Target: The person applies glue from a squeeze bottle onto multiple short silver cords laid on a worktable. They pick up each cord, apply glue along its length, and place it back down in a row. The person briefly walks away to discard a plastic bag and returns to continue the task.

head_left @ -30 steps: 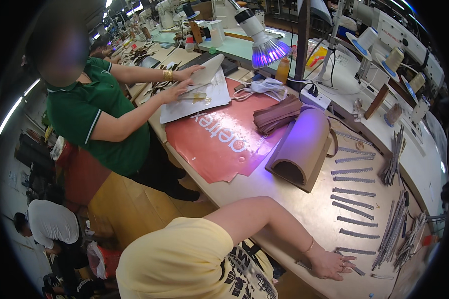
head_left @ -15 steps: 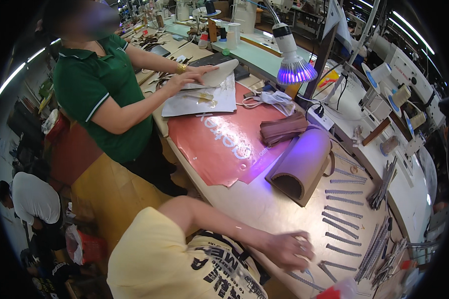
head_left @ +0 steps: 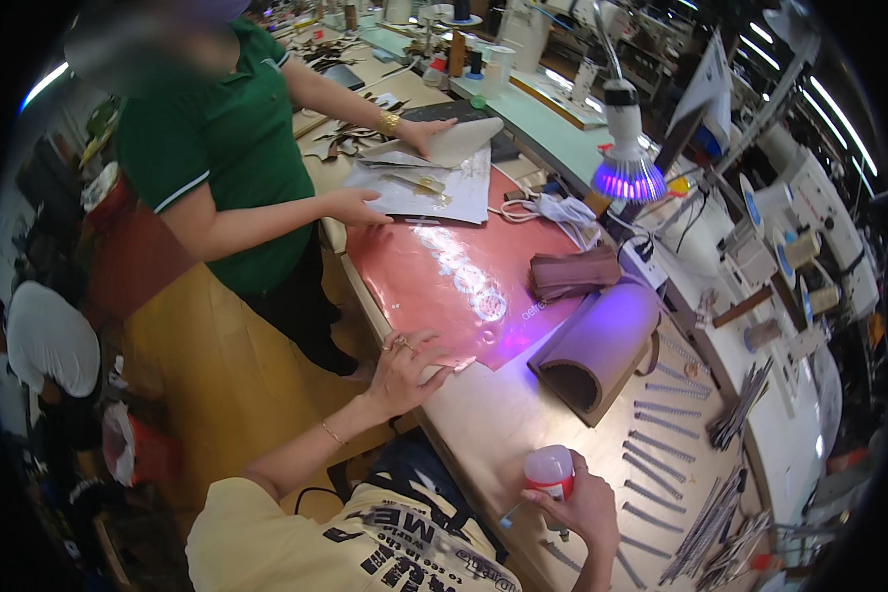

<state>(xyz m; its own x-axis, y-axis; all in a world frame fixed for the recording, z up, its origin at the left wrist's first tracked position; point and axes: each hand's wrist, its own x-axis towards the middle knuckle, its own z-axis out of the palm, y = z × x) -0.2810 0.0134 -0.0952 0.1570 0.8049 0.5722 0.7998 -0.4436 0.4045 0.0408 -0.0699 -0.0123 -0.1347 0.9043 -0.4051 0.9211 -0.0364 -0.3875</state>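
Note:
My left hand (head_left: 407,375) is at the near edge of a glossy red sheet (head_left: 414,286) with pale lettering. Its fingers are spread, with a gap between them and the thumb; whether they touch the sheet I cannot tell. In my right hand (head_left: 587,505) is a small bottle (head_left: 550,472), translucent white above and red-labelled below. A thin blue tip (head_left: 506,519) shows below the bottle, toward the table's front edge. Right of the bottle, several narrow grey braided strips (head_left: 651,464) lie in a row on the pale tabletop (head_left: 493,419).
A curved brown block (head_left: 597,350) and stacked brown pieces (head_left: 572,273) stand beside the red sheet under a purple-glowing lamp (head_left: 629,183). Across the table, a co-worker in green (head_left: 266,148) handles pale sheets (head_left: 434,187). Bundled strips (head_left: 740,405) lie at the right.
My left hand has gone from the strips at lower right to the red sheet's near edge. The bottle is now in view, raised in my right hand. The co-worker's hands have moved apart.

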